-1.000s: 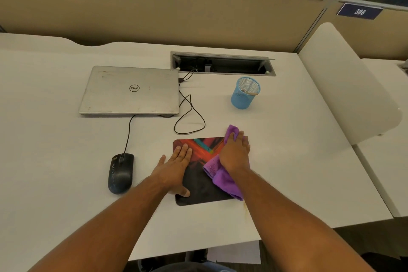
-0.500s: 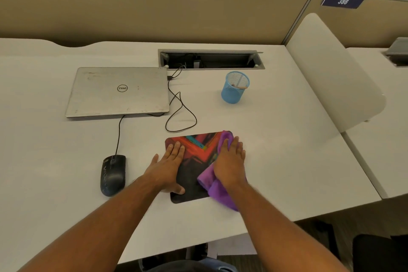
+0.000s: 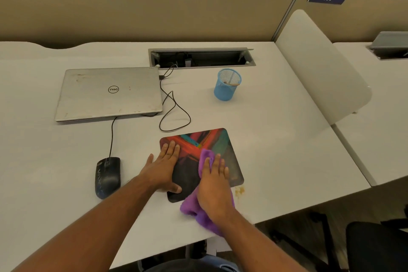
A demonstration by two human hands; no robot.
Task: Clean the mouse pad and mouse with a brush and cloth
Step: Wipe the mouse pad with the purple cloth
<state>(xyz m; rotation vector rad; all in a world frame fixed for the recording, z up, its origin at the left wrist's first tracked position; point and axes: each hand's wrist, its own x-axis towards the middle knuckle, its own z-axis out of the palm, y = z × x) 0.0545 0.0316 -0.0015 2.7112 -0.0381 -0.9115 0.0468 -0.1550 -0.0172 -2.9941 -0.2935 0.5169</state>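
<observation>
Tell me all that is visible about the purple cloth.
The purple cloth looks soft and fuzzy, like microfibre. It is crumpled, not folded flat. The right hand presses on it with straight fingers and hides its middle. Its far end lies on the mouse pad; its near end lies bunched on the white desk by the desk's front edge.

Closed laptop (image 3: 109,93), blue mesh cup (image 3: 227,85)
</observation>
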